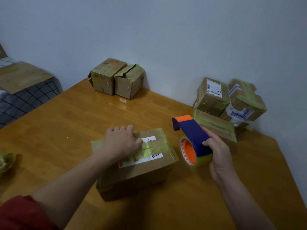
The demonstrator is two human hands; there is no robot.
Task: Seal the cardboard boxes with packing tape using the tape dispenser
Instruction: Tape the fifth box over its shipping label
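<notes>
Table [66, 122]: the wooden top carries all the work. The widest bare run lies left of and in front of the centre box. The right edge slants away close beside the right forearm.
Wall [166, 39]: closes the far side, so boxes parked against it cannot slide off the back.
Right stack [214, 97]: taped boxes piled in the far-right corner, judged set aside as finished. The lowest one sits just beyond the dispenser and limits swing room on that side.
Rear pair [116, 78]: two boxes side by side against the wall, well apart from the work zone. The right one shows a torn, gaping top seam and is judged still unsealed.
Centre box [137, 171]: stands directly before the person, label side up, with yellowish tape along the top seam.
Tape dispenser [192, 131]: blue body with an orange cutter end pointing away from the person. It is held just right of the centre box, not touching it.
Right hand [219, 151]: fingers clenched round the dispenser's rear and the tape roll [204, 161], which keeps the tool ready for the next pass.
Left hand [121, 141]: palm down on the centre box, fingers bent over its far edge, thumb lying on the tape. Judged to steady the box and press the strip down. The fingertips are hidden.
Tape flap [97, 144]: a loose end overhangs the box's left edge and needs folding down that side.
Tape wad [6, 161]: crumpled at the table's left edge, well apart from the work.
</notes>
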